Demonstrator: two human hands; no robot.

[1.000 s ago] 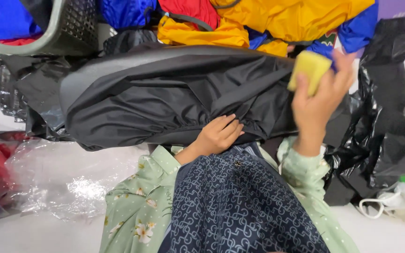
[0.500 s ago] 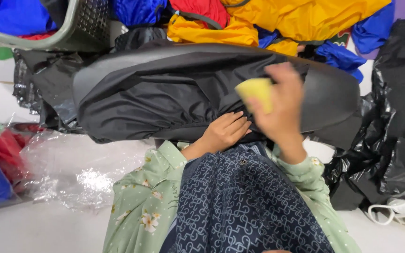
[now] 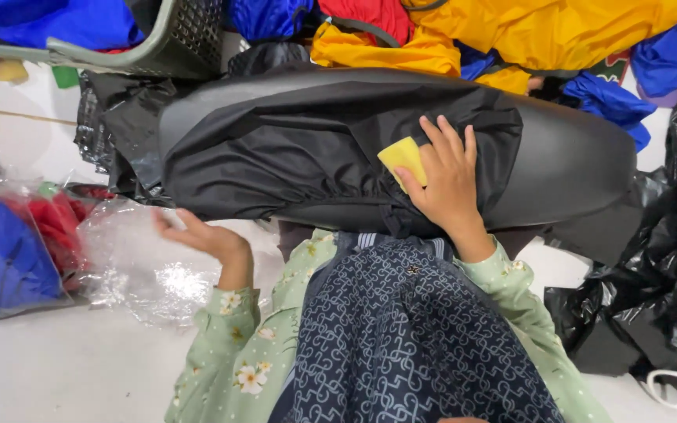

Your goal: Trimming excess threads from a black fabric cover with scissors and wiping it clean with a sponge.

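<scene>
A long black cushion-like form (image 3: 581,164) lies across my lap, half covered by a black fabric cover (image 3: 299,149) with a gathered elastic edge. My right hand (image 3: 444,184) presses a yellow sponge (image 3: 403,159) flat against the cover near its open end. My left hand (image 3: 201,235) is off the cover, down to the left, fingers spread over a clear plastic bag (image 3: 146,270); it holds nothing.
A grey mesh basket (image 3: 158,39) with blue cloth sits top left. Yellow (image 3: 558,31), red and blue garments pile behind the form. Black plastic bags (image 3: 667,274) lie at the right. Bagged red and blue items (image 3: 17,251) rest at the left on the pale floor.
My right hand brought the sponge down from the upper right onto the cover. My left hand left the cover's lower edge and swung out left toward the clear plastic bag.
</scene>
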